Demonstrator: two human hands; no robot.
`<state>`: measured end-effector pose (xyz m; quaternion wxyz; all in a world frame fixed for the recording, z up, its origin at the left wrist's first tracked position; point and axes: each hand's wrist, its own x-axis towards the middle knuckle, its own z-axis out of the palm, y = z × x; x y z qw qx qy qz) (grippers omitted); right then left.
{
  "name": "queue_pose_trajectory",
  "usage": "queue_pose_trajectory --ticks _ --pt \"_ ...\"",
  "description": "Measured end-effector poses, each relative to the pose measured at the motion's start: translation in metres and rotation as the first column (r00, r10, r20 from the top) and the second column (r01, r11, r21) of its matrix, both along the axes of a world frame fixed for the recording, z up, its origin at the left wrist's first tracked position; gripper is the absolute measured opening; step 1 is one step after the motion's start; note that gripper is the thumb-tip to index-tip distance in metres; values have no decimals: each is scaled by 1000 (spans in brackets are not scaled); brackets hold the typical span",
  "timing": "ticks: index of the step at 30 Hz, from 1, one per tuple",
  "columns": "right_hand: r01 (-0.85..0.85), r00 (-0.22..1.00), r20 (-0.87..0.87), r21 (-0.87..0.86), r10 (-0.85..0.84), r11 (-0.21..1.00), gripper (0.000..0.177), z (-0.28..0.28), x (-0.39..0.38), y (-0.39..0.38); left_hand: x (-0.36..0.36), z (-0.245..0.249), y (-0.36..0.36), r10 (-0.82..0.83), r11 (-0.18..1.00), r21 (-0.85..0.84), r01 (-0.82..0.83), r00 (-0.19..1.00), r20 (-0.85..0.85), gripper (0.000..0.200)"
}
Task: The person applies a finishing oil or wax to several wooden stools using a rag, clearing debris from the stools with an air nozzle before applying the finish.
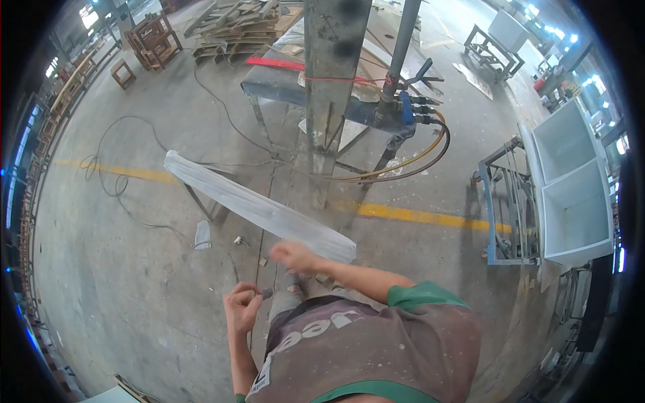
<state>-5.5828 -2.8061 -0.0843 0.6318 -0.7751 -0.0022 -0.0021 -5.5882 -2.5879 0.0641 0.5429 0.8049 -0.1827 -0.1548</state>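
A long white plastic-wrapped strip (pixel 248 201) slants from the upper left down to the middle of the view, above a concrete floor. My right hand (pixel 292 256) grips its near end, blurred by motion. My left hand (pixel 243 303) is held close to my chest, its fingers closed on a small dark object (pixel 266 293) that I cannot identify. Both forearms reach out from a brown shirt with green trim.
A concrete pillar (pixel 332 80) and a grey pipe with blue valves and yellow hoses (pixel 403 114) stand ahead. A metal table (pixel 282 84) is behind them. White cabinets (pixel 571 188) on a metal cart are at right. Cables (pixel 114 168) and a yellow line (pixel 416 215) cross the floor.
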Motion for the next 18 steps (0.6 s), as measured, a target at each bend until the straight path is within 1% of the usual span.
queue_pose_trajectory --ticks 1,2,3,4,5,6,7,8,9,10,11,12,13,14,15,16,17,18 --pt "-59 944 -302 228 128 972 31 -6 -7 25 -1 -1 7 16 1000 -24 -17 999 -42 28" --pt "-37 786 -537 452 305 891 32 -6 -12 42 -2 -4 14 8 1000 -20 -9 999 -53 28" --pt "-22 783 -546 452 296 892 32 3 -14 49 -1 -10 23 43 998 -34 -45 997 -67 29" --pt "-129 837 -467 338 285 932 33 12 -14 56 0 -15 32 73 996 -51 -77 994 -79 31" --pt "-221 885 -371 199 282 955 33 18 -4 60 5 -18 42 53 997 -60 -57 996 -74 31" --pt "75 982 178 -73 -61 995 27 9 10 48 11 -22 55 90 992 -86 -97 992 -83 31" --pt "330 934 111 92 -339 939 17 46 23 18 14 -25 72 132 984 -108 -142 986 -99 31" --pt "674 636 535 -32 -557 738 13 43 48 -39 21 -29 89 118 985 -116 -128 989 -92 31" --pt "762 495 418 212 -761 612 16 69 57 -102 31 -32 109 154 974 -153 -168 983 -98 31" --pt "967 234 481 -24 -845 255 24 125 53 -161 43 -35 131 186 960 -191 -205 976 -109 30" --pt "994 -93 690 105 -718 -29 33 192 55 -186 56 -37 155 204 953 -193 -235 964 -170 29" --pt "965 -258 689 214 -677 -150 40 235 59 -228 71 -40 179 184 953 -210 -217 969 -165 29" --pt "957 -290 776 235 -560 -170 44 257 64 -281 85 -44 206 198 948 -221 -230 968 -157 29" --pt "949 -154 668 304 -728 78 44 278 71 -314 99 -47 231 229 937 -236 -259 962 -146 28" --pt "939 -140 680 321 -720 121 44 294 80 -312 112 -46 256 241 942 -214 -258 965 -101 28" --pt "963 -135 602 267 -787 39 43 304 97 -302 122 -41 272 295 923 -236 -305 952 -80 28" --pt "980 -129 511 198 -850 -30 41 305 111 -295 132 -34 291 305 918 -235 -318 948 -91 28" --pt "984 -169 775 96 -610 -151 40 277 110 -311 141 -27 311 311 918 -226 -326 945 -100 28"
